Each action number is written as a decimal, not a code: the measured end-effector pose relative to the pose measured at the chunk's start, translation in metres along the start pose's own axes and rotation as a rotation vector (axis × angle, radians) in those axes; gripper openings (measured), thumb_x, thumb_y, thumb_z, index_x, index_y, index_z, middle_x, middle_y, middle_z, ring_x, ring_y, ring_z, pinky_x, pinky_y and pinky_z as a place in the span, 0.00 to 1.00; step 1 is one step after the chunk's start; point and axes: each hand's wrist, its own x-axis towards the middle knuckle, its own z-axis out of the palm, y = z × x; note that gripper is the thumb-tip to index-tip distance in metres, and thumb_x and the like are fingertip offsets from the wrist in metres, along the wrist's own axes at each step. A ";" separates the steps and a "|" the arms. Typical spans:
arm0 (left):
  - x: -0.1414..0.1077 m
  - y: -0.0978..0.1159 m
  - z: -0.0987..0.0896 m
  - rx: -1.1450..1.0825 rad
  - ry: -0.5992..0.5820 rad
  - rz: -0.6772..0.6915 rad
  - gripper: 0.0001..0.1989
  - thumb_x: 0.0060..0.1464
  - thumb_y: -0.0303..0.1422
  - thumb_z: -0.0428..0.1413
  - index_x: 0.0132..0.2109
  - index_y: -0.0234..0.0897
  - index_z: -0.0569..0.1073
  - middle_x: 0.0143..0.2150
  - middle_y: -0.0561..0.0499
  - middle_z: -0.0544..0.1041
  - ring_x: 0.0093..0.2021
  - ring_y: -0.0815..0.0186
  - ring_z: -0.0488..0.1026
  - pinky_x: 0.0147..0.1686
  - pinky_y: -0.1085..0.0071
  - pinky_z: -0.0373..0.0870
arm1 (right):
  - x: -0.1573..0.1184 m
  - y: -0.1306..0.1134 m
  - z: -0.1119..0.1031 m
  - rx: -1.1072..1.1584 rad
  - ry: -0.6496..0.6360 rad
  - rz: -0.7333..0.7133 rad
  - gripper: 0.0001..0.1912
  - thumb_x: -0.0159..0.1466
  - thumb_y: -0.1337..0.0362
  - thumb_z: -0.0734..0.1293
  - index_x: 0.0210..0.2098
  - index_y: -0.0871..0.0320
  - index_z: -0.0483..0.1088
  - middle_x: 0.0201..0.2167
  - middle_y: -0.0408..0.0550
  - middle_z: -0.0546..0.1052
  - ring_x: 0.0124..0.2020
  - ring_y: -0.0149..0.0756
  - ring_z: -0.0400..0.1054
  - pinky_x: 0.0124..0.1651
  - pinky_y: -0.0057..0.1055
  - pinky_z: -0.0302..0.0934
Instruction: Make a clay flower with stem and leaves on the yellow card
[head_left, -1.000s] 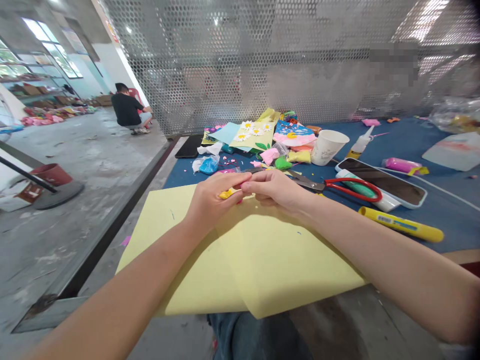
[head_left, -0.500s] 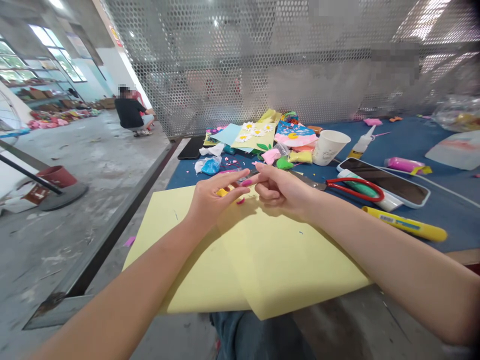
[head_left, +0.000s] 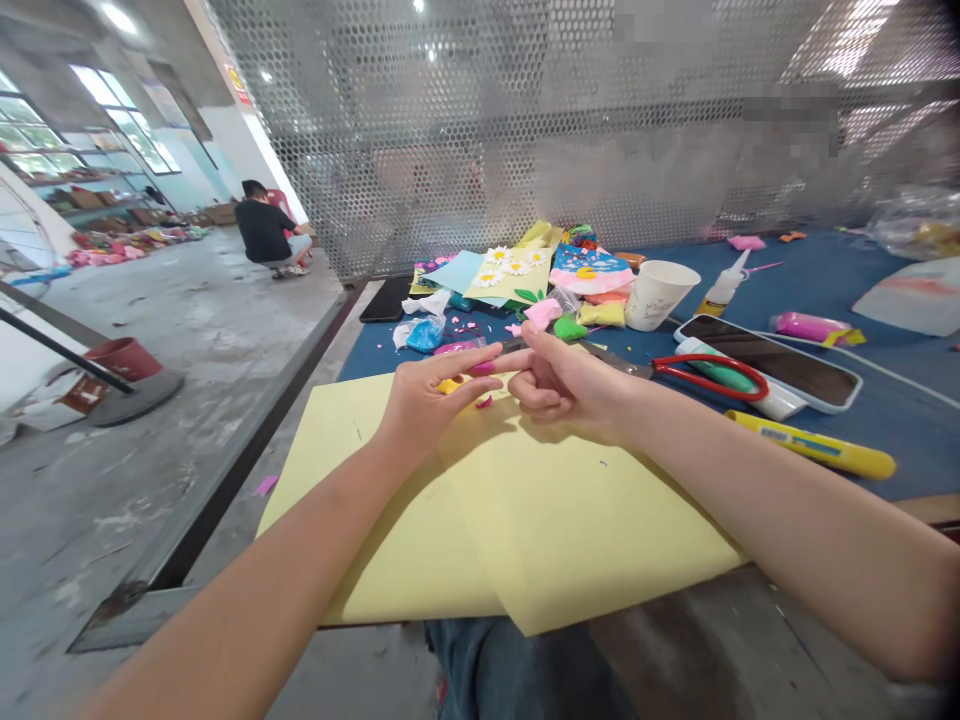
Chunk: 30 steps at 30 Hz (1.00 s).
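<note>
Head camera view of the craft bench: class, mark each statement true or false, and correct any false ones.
1. The left hand is over the yellow card. True.
2. The right hand holds the red-handled scissors. False: they lie on the blue table cover, apart from the hand.
3. The paper cup stands upright. True.
4. The second person stands at the table. False: that person crouches on the concrete floor, away from it.

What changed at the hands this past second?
The hands parted from their fingertip pinch: the left hand opened, fingers stretched toward the right hand, whose index finger lifted upward. The yellow clay stayed by the left fingers; the yellow sheet and red-handled scissors stayed put.
</note>
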 end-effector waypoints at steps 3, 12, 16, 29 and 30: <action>0.000 0.000 0.000 -0.015 0.009 0.013 0.10 0.54 0.38 0.62 0.43 0.43 0.81 0.43 0.51 0.82 0.42 0.60 0.81 0.45 0.67 0.78 | -0.001 0.000 0.002 0.001 -0.016 0.013 0.28 0.64 0.39 0.57 0.32 0.59 0.67 0.14 0.32 0.51 0.15 0.23 0.32 0.18 0.23 0.30; -0.001 0.000 0.000 -0.002 0.011 0.085 0.10 0.54 0.38 0.62 0.43 0.43 0.81 0.44 0.51 0.82 0.42 0.60 0.81 0.46 0.67 0.79 | -0.003 0.000 0.002 -0.008 -0.028 0.022 0.29 0.62 0.37 0.58 0.27 0.58 0.64 0.13 0.32 0.51 0.15 0.23 0.35 0.18 0.24 0.33; -0.001 0.001 0.000 0.010 0.022 0.145 0.09 0.54 0.35 0.63 0.43 0.41 0.81 0.43 0.50 0.82 0.40 0.62 0.81 0.42 0.71 0.79 | -0.004 0.000 0.002 -0.014 -0.024 0.012 0.29 0.63 0.38 0.57 0.30 0.59 0.67 0.13 0.32 0.51 0.14 0.23 0.36 0.18 0.24 0.34; 0.000 0.005 0.003 -0.155 0.067 0.110 0.04 0.54 0.31 0.62 0.38 0.39 0.81 0.38 0.50 0.83 0.32 0.68 0.79 0.29 0.75 0.79 | -0.003 -0.001 0.003 -0.051 -0.140 0.037 0.29 0.64 0.37 0.53 0.38 0.56 0.66 0.14 0.31 0.51 0.15 0.23 0.34 0.19 0.22 0.33; 0.000 0.005 0.002 -0.151 0.061 0.110 0.05 0.53 0.31 0.63 0.38 0.39 0.81 0.38 0.50 0.83 0.32 0.68 0.79 0.29 0.75 0.79 | -0.003 -0.001 0.003 -0.055 -0.134 0.041 0.29 0.64 0.37 0.53 0.37 0.57 0.66 0.14 0.31 0.51 0.15 0.23 0.34 0.18 0.22 0.33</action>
